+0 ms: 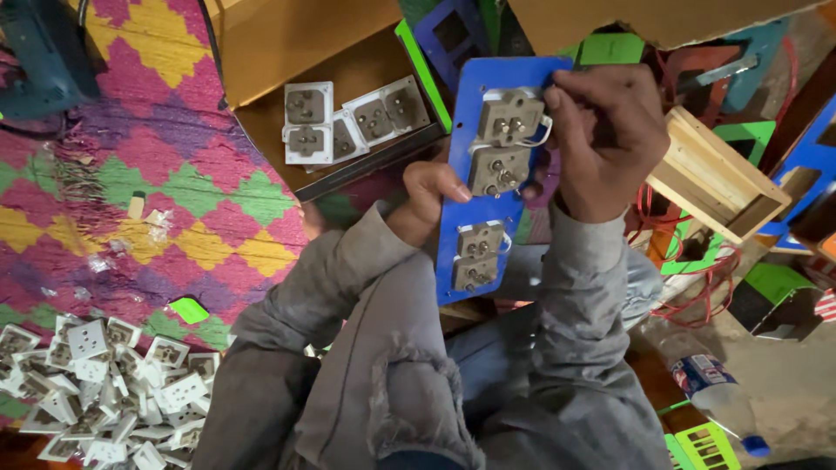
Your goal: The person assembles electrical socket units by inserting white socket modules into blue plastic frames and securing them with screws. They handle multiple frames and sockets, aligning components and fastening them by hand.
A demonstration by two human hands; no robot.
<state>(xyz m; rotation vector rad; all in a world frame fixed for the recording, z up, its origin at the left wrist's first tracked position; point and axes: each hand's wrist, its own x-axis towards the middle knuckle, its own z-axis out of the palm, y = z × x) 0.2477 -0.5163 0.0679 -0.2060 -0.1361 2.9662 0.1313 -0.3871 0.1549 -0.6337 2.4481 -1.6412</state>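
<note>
Your left hand [428,193] is clamped on the edge of the blue panel [488,178], holding it up over your lap. Your right hand [603,135] has its grip pinched on a white wire [538,135] at the top socket [509,117]. Loose white sockets [104,387] are piled on the patterned mat [148,174].

A blue rectangular panel [482,183] stands upright on edge, four grey socket backs mounted along it, held above the lap

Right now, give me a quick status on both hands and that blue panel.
Left hand grips blue panel edge. Right hand pinches white wire at top socket. Four sockets mounted. Nothing blocking.
</note>
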